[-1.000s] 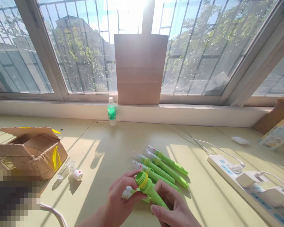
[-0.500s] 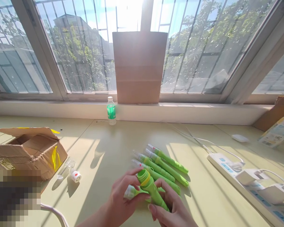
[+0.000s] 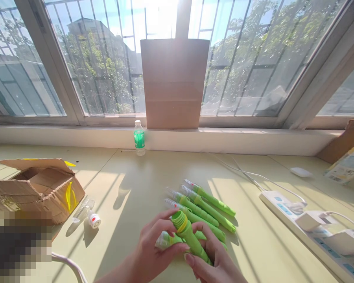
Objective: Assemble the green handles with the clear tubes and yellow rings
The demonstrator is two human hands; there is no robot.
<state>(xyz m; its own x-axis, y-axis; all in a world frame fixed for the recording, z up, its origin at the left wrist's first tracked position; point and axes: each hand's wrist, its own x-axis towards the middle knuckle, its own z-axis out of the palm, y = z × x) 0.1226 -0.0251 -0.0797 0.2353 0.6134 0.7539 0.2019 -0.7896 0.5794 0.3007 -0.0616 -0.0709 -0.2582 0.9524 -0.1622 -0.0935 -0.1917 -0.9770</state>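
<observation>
A green plastic tube (image 3: 191,238) is held between both hands, tilted with its open threaded mouth up and to the left. A yellow ring circles its neck. My left hand (image 3: 157,248) has its fingers and thumb closed about the upper part. Lower down, my right hand (image 3: 215,259) is wrapped round the body. Just beyond lie several similar green tubes (image 3: 208,208) with clear tips, side by side on the table. Another clear-ended one (image 3: 165,239) is partly hidden behind my hands. Further left are a clear plastic cap (image 3: 84,208) and a white piece with a red dot (image 3: 94,219).
An open cardboard box (image 3: 44,188) stands at left. A small bottle with a green label (image 3: 139,139) is by the window ledge, near an upright cardboard sheet (image 3: 174,84). A white power strip (image 3: 283,210) with plugs and cables runs along the right.
The tube has turned slightly within my hands, its yellow ring shifting a little. Both hands stay in nearly the same place, and the other things have not moved.
</observation>
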